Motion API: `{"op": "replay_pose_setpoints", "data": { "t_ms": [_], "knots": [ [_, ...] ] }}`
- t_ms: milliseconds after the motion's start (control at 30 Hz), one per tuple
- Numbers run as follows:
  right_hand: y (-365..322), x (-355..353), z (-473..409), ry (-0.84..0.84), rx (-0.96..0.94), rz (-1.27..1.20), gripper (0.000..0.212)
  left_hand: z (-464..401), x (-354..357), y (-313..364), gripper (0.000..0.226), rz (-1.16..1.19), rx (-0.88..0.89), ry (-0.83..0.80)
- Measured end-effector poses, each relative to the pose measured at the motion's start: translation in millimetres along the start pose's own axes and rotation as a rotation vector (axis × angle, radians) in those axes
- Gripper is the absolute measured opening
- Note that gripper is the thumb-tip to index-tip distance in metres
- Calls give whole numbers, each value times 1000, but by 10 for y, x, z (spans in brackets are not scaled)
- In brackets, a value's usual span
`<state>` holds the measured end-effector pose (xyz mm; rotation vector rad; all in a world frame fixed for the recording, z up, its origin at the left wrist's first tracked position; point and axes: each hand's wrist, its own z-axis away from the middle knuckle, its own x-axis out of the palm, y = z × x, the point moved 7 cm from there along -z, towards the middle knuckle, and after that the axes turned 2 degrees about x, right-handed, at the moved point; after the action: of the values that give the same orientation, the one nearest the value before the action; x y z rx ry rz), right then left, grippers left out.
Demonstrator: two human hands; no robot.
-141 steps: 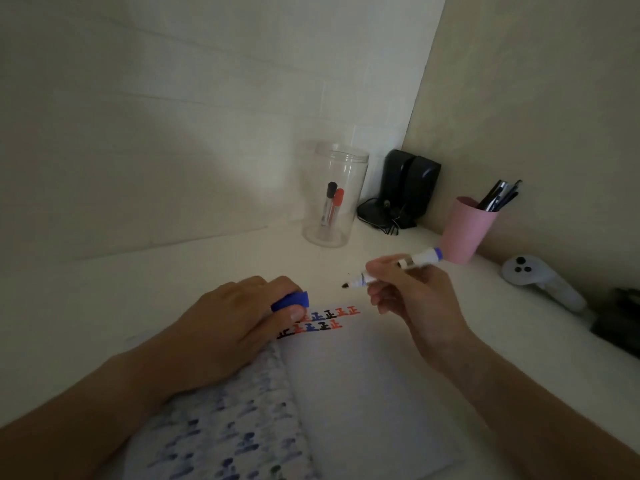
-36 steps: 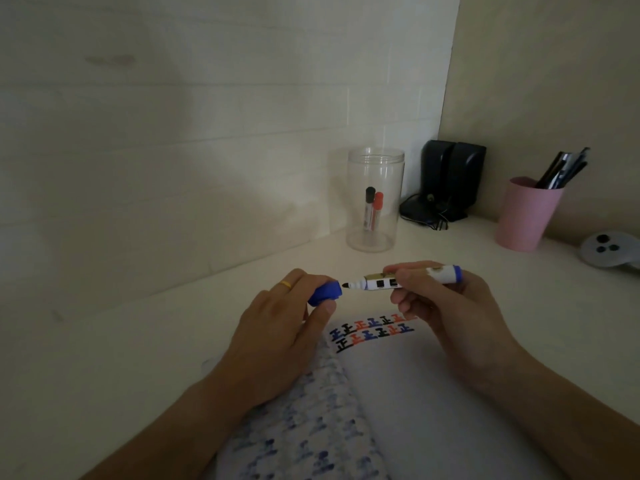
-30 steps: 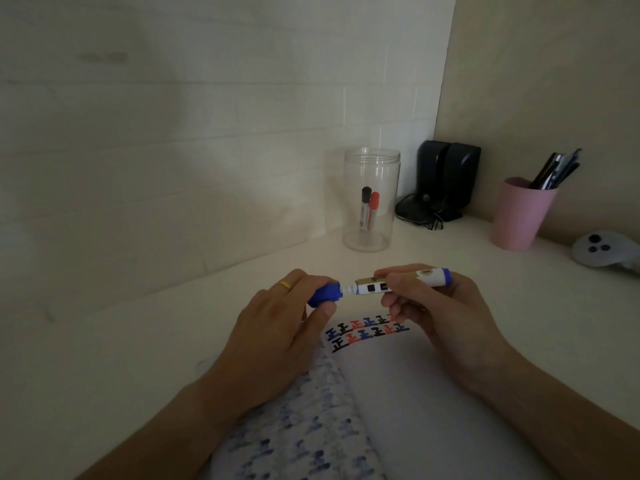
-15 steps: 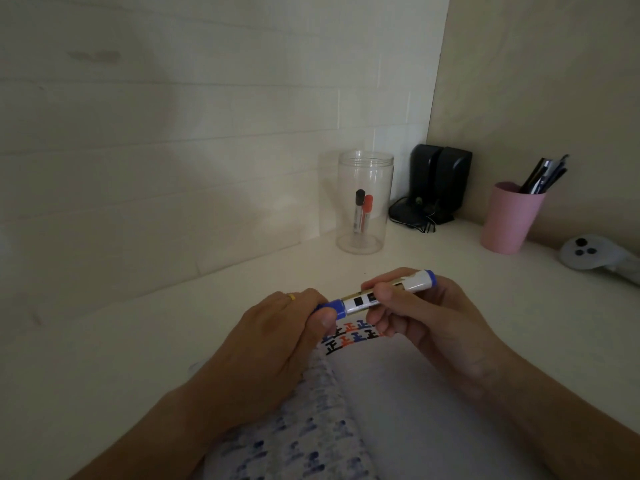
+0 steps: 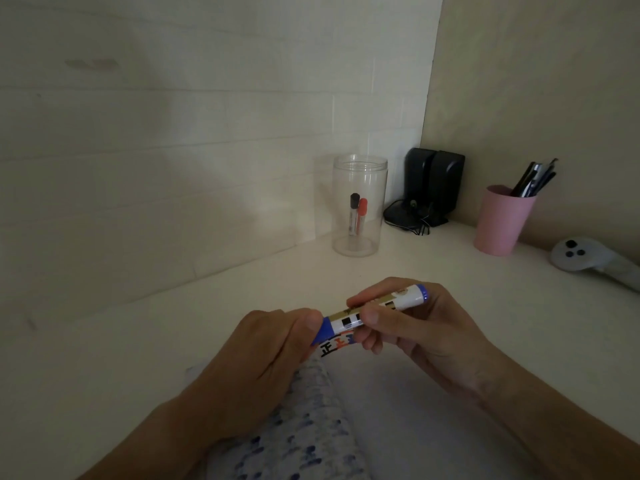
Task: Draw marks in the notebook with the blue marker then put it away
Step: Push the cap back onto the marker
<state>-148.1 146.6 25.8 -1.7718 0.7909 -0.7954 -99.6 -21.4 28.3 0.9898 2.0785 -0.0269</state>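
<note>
Both hands hold the blue marker just above the open notebook. My right hand grips the white barrel. My left hand pinches the blue cap, which sits pushed over the tip. Rows of blue, red and black marks show on the white page under the marker, partly hidden by my fingers. The notebook's left page has a blue speckled pattern.
A clear plastic jar with a black and a red marker stands at the back by the wall. Black speakers fill the corner. A pink cup of pens and a white controller sit to the right on the pale desk.
The marker tip was bare 4.7 s ago with the cap in my left hand. The hands came together and the cap slid onto the tip.
</note>
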Motion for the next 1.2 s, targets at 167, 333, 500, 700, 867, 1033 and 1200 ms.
{"op": "replay_pose_setpoints", "data": {
  "t_ms": [167, 333, 500, 700, 867, 1033, 1200],
  "knots": [
    [-3, -50, -2, 24, 63, 53, 36, -199, -91, 46, 42, 35, -67, 58],
    [166, 107, 43, -70, 182, 43, 16, -130, -261, 11, 66, -81, -94, 294],
    [206, -49, 9, 111, 211, -56, 59, -112, -228, -81, 49, -255, -185, 194],
    [-41, -132, -183, 337, 117, 112, 64, -107, -191, -136, 41, -356, -213, 179],
    [-954, -373, -811, 674, -332, 441, 53, -108, -200, -185, 43, -313, -227, 177],
    [-1312, -488, -1335, 857, -483, 838, 39, -110, -205, -214, 44, -324, -269, 130],
    [-1214, -628, -1659, 861, -348, 1173, 24, -97, -193, -250, 46, -313, -299, 104]
  ]
}}
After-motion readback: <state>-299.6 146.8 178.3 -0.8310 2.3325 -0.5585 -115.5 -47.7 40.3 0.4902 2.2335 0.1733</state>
